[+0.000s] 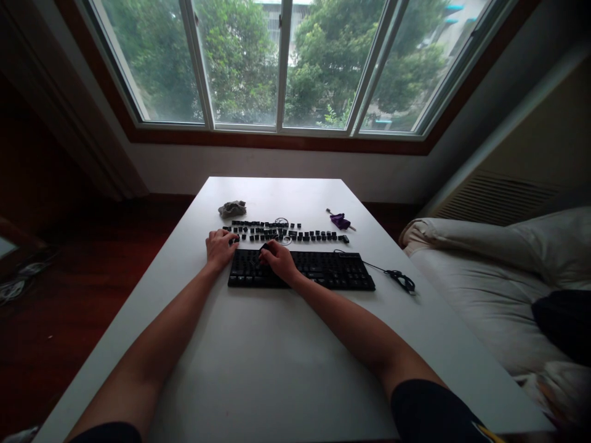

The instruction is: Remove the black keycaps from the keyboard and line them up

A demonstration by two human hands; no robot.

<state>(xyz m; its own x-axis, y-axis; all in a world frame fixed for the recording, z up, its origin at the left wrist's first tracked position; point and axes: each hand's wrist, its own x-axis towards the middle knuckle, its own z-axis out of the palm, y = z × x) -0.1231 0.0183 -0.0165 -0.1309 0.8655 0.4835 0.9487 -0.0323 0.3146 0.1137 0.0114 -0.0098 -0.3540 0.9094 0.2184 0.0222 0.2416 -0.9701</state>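
Observation:
A black keyboard (318, 268) lies on the white table in front of me, and its left part is partly covered by my right hand (279, 261). Pinched between the fingertips of that hand, just above the keys, is a small dark keycap (265, 247). My left hand (220, 248) rests beyond the keyboard's upper left corner, thumb and forefinger closed around a small black keycap (235, 239) at the end of the loose rows. Behind the keyboard, several loose black keycaps (318, 236) are lined up in rough rows.
Thin rings (281, 221) lie among the keycaps. A crumpled grey cloth (232, 209) sits at the back left, a purple object (340, 220) with a stick at the back right. A coiled black cable (401, 280) lies right of the keyboard. A sofa (480, 277) stands beside the white table (258, 363).

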